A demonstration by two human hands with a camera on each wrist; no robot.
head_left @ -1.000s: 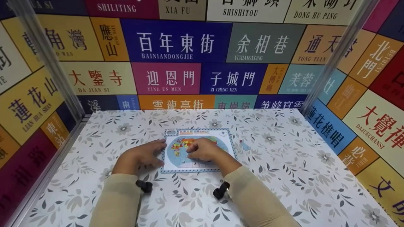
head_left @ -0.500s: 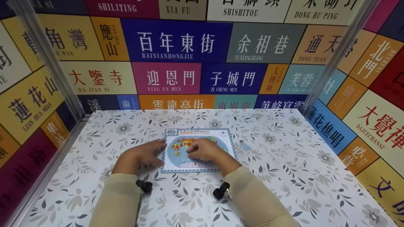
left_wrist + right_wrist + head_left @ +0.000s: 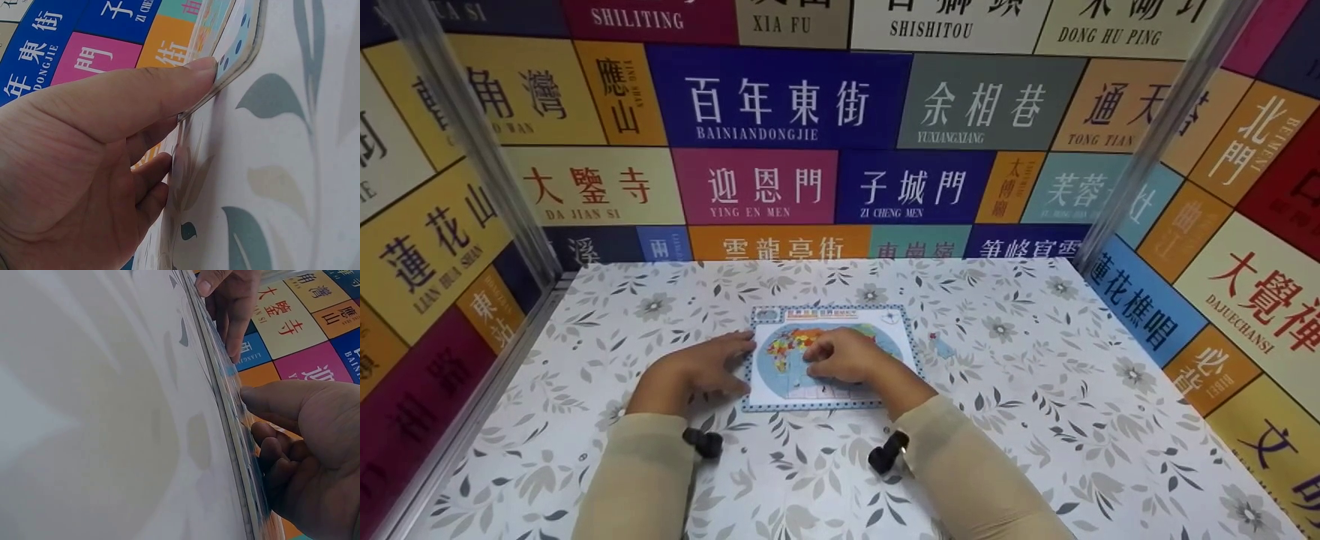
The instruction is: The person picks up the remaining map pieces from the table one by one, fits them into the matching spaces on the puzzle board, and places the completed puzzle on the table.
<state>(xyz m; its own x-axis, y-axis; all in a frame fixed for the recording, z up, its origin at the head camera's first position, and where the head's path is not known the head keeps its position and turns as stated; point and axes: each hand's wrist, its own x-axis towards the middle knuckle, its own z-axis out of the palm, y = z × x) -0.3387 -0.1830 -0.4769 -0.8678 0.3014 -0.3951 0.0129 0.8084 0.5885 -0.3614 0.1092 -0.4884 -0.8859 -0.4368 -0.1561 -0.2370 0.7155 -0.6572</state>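
Note:
A world map jigsaw puzzle (image 3: pixel 775 384) with a dotted light-blue border lies flat on the table. At its left edge rests my left hand (image 3: pixel 701 367), fingers fairly straight and spread from the thumb. The left wrist view shows that thumb (image 3: pixel 194 79) against the puzzle's rounded corner. Over the map's middle is my right hand (image 3: pixel 851 356), fingers curled, its thumb tip touching the map's surface. A gap shows between that thumb (image 3: pixel 275 396) and the curled fingers in the right wrist view; no piece is visible in it. Part of the map's right side is hidden beneath this hand.
A small light-blue loose puzzle piece (image 3: pixel 942 348) lies just right of the puzzle. The table (image 3: pixel 1020 450) has a leaf-and-flower cover. Colourful panels with printed place names (image 3: pixel 780 97) surround it at the back and sides, with metal posts in the corners.
Both hands stay almost in place; my right hand has shifted only very slightly. The puzzle and the loose piece have not moved.

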